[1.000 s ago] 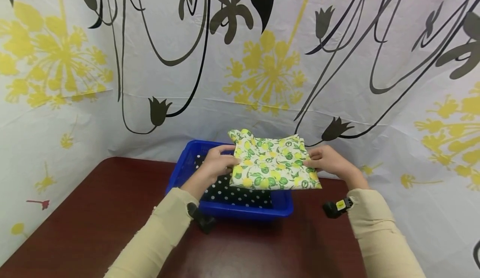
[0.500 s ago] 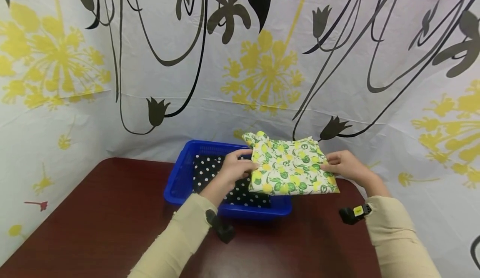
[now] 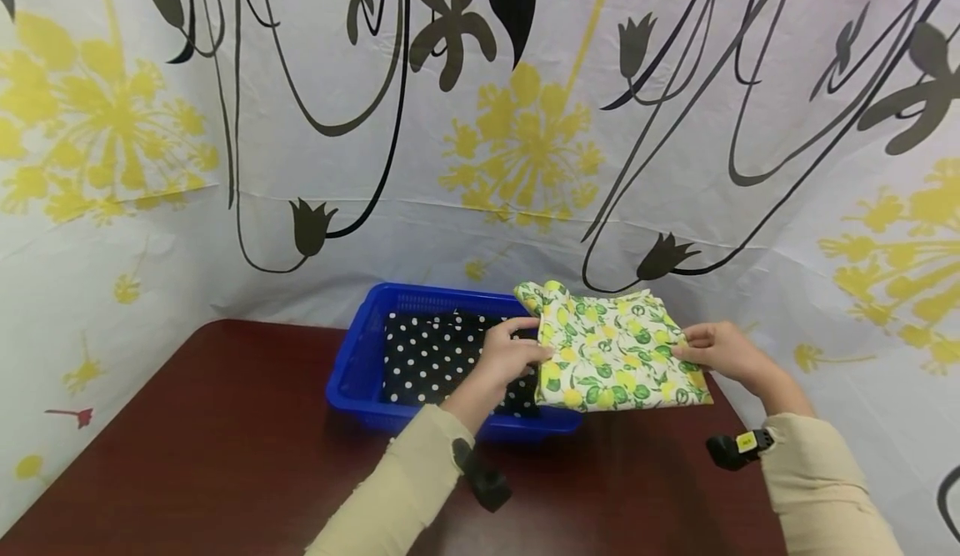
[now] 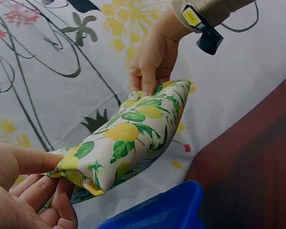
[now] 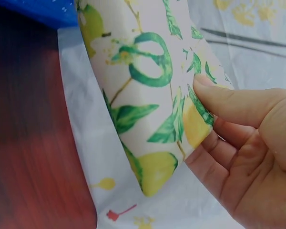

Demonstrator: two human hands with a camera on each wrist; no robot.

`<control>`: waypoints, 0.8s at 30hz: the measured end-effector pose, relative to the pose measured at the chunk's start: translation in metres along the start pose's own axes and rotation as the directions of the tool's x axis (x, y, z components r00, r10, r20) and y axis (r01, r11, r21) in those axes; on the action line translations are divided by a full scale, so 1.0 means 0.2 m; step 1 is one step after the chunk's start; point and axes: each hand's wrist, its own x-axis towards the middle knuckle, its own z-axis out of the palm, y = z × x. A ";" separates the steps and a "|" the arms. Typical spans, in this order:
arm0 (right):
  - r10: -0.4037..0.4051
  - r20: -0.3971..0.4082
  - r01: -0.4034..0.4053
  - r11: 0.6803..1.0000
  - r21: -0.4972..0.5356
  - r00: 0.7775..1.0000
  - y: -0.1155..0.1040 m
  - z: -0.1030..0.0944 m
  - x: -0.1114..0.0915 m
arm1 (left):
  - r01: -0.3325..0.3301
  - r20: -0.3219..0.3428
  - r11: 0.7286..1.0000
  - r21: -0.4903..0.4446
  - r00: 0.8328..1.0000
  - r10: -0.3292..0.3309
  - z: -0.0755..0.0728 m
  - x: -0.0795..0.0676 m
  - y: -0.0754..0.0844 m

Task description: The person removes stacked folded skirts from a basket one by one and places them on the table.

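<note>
Head view, and both hands are on the lemon-print cloth [image 3: 615,356], a flat bundle held up at the right end of the blue basket [image 3: 347,360], and it blots out that end of the rim. Left hand [image 3: 504,364] has the near side pinched, thumb on top; right hand [image 3: 723,352] pinches the opposite side, thumb on top too. Down in the basket lies the black polka-dot cloth [image 3: 427,356], partly covered by the left hand, so its right edge is hard to follow. Over to the left wrist: the left hand runs off the frame edge, fingers tucked beneath the bundle, and just a corner of the basket pokes in below. Right wrist next, where the right hand is cropped at the edge and the lemon-print cloth is cut off at the top. Any lettering? One yellow label [image 4: 191,16] on the right wrist's strap, small dark characters, too blurred to read. Counter [image 3: 187,439] beneath, dark reddish-brown, its near edge out of shot; flowered sheeting [image 3: 540,6] behind, cropped at the top.
</note>
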 end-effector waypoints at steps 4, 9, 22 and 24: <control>0.034 -0.011 -0.034 0.999 0.009 0.999 0.05 0.00 -0.03 | 0.010 -0.011 1.000 -0.011 1.000 -0.010 0.07 0.01 -0.03; 0.054 -0.027 -0.054 0.998 0.009 0.998 0.10 -0.01 -0.05 | 0.009 -0.045 1.000 -0.021 0.999 -0.010 0.15 0.01 -0.07; 0.111 -0.070 -0.110 0.994 0.020 0.991 0.24 -0.02 -0.14 | -0.010 -0.072 0.999 -0.030 0.997 0.008 0.34 0.00 -0.18; 0.126 -0.068 -0.126 0.992 0.001 0.990 0.27 -0.02 -0.16 | -0.016 -0.067 0.999 -0.031 0.998 0.013 0.36 0.00 -0.19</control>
